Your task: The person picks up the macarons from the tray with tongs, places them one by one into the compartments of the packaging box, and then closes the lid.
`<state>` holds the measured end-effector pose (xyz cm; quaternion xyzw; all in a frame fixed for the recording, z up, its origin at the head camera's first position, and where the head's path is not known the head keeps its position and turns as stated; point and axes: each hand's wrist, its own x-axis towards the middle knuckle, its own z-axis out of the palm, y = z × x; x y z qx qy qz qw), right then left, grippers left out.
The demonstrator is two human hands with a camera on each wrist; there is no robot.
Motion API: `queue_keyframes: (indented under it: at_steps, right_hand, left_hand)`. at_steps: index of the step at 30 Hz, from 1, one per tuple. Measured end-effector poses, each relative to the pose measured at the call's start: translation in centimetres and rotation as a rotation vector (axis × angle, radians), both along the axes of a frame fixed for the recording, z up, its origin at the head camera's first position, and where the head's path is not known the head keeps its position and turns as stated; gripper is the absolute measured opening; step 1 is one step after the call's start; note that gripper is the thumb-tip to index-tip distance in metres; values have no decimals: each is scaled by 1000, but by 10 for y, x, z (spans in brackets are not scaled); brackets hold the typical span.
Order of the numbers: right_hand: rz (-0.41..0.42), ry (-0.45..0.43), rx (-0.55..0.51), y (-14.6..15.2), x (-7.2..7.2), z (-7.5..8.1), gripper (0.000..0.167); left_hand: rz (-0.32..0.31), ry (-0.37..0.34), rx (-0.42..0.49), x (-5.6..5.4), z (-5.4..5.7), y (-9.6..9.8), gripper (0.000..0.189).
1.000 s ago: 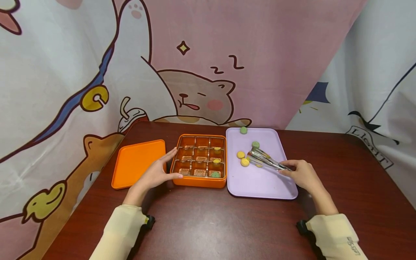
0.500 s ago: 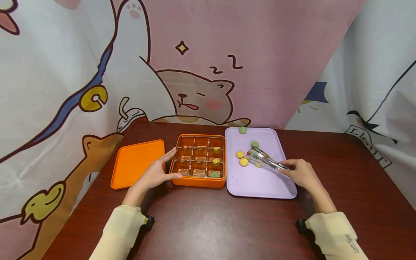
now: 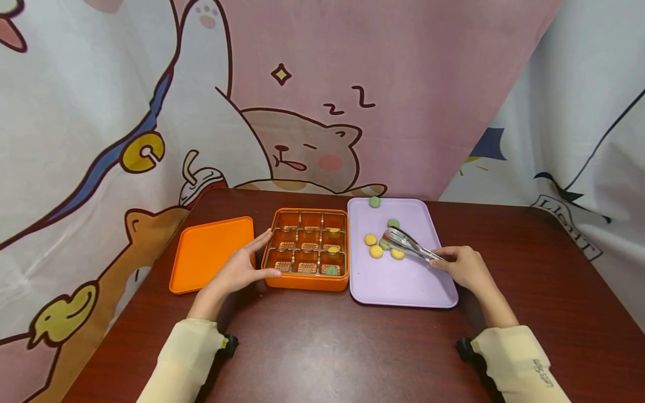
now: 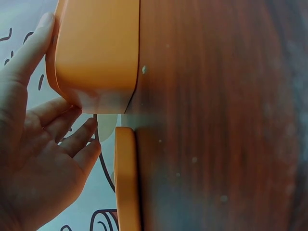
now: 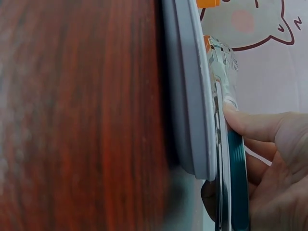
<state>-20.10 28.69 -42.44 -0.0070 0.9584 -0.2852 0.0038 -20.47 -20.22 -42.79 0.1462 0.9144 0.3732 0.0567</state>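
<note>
The right hand [image 3: 466, 271] angles forward-left, gripping tongs [image 3: 414, 246], long axis aimed far-left; the spread left hand [image 3: 237, 270] touches the box [image 3: 306, 282].

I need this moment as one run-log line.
left hand: touches orange box | right hand: holds metal tongs | tongs: over purple tray, near green piece, grip unclear | orange lid: beside box

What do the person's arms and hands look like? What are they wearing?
The left sleeve and right sleeve are long and pale cream. Dark lettering marks the right one. A left black piece and a right black piece stick out by the cuffs. The left hand and right hand wear no gloves.
</note>
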Motion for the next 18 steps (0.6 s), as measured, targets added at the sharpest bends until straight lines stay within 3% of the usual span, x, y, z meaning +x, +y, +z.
queue_keyframes:
  at_steps: [18]
  right_hand:
    - [-10,62,-59,3,-1,-5,32]
  left_hand:
    - [1,-7,2,1,0,0,98]
